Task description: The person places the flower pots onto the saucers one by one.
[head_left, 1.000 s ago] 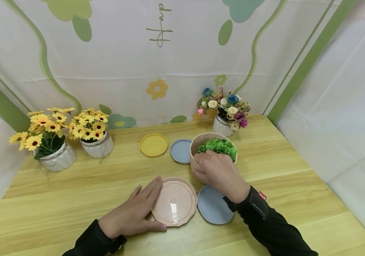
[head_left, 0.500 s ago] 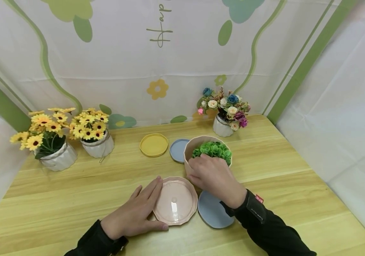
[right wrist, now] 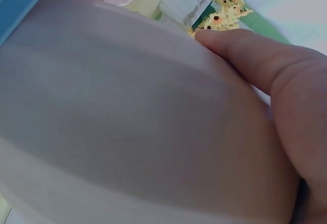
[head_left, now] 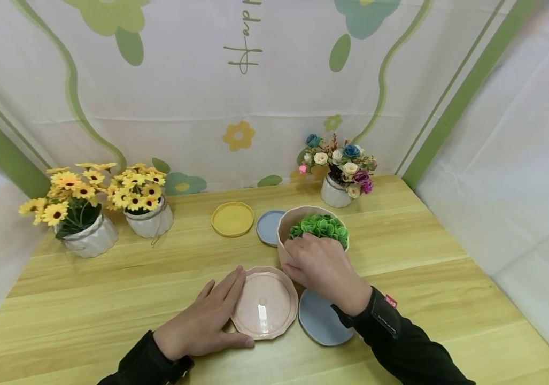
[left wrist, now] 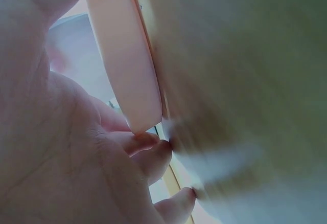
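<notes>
My right hand (head_left: 319,267) grips the near rim of a pale pink flowerpot (head_left: 287,255) that holds a bushy green plant (head_left: 322,226). In the right wrist view, the thumb (right wrist: 240,47) lies along the pot's outer wall, which fills much of the picture. My left hand (head_left: 202,321) rests with straight fingers against the left edge of a round pink saucer (head_left: 267,299), its thumb at the near side. The left wrist view shows the fingertips down on the table beside the saucer's rim. A greyish-blue saucer (head_left: 322,321) lies just right of the pink one, partly under my right wrist.
A yellow saucer (head_left: 232,219) and a smaller blue saucer (head_left: 268,227) lie behind. Two white pots of yellow flowers (head_left: 90,235) stand at the left; a white pot of mixed flowers (head_left: 335,192) is at the back right. A printed cloth (head_left: 274,96) hangs behind the wooden table (head_left: 110,289).
My right hand shifted the pink pot slightly left and toward me, then held it there. The greyish-blue saucer slid a little nearer. My left hand stayed at the pink saucer.
</notes>
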Motion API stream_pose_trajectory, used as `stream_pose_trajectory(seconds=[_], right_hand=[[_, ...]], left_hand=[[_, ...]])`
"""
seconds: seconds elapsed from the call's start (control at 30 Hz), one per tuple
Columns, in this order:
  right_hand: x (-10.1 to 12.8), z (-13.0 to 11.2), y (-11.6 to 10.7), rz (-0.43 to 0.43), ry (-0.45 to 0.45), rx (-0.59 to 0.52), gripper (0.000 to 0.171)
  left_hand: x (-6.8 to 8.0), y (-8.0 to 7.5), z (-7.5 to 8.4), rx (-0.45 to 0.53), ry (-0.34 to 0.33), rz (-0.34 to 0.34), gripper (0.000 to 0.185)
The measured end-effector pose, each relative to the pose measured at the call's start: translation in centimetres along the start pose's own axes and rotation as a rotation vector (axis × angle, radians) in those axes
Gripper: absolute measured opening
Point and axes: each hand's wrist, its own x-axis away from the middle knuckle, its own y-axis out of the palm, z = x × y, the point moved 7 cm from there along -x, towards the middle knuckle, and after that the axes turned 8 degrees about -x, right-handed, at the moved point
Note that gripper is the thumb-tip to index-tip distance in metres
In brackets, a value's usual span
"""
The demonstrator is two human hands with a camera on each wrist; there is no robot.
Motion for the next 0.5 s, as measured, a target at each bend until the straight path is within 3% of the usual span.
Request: stream_pose_trajectory(seconds=[0.5], right_hand=[[0.1, -1.1, -1.8, 0.012, -0.024, -0.027, 0.031]], left_hand=[[0.1, 0.0, 0.0, 0.009, 0.009, 0.001, 0.119]])
